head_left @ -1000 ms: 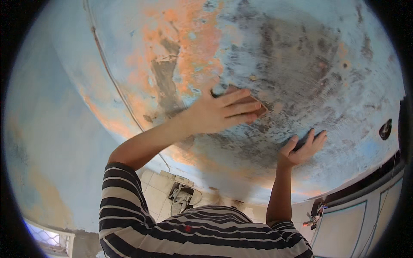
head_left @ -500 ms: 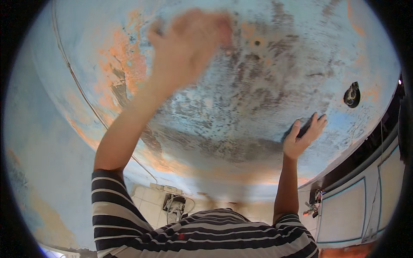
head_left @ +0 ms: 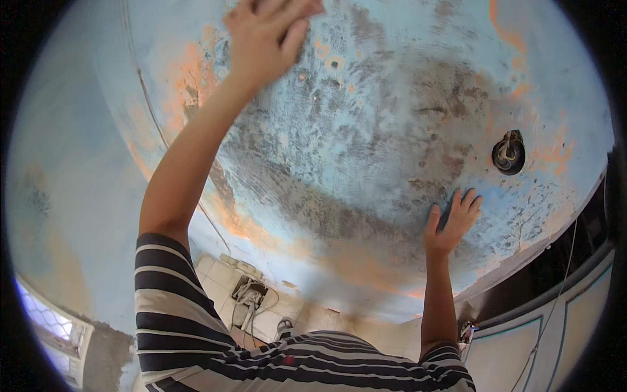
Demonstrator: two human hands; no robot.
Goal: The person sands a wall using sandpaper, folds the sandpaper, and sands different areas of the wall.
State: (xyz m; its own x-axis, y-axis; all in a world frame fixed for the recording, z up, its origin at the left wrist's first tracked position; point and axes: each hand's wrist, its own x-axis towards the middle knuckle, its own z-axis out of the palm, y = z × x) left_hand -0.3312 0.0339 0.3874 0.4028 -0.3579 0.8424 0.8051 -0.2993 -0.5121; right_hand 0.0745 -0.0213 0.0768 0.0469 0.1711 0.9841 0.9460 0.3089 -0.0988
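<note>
Blue, patchy wall, likely mid-rub: left hand high at a reddish-brown pad, can't tell grip; right hand against wall, fingers spread. Next stroke likely needs even pressure.

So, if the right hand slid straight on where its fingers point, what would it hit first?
Probably the round dark hole in the patchy wall: the right hand points up and a little right, so its fingers might clip or just miss the hole's left edge. Depth is unclear.
</note>
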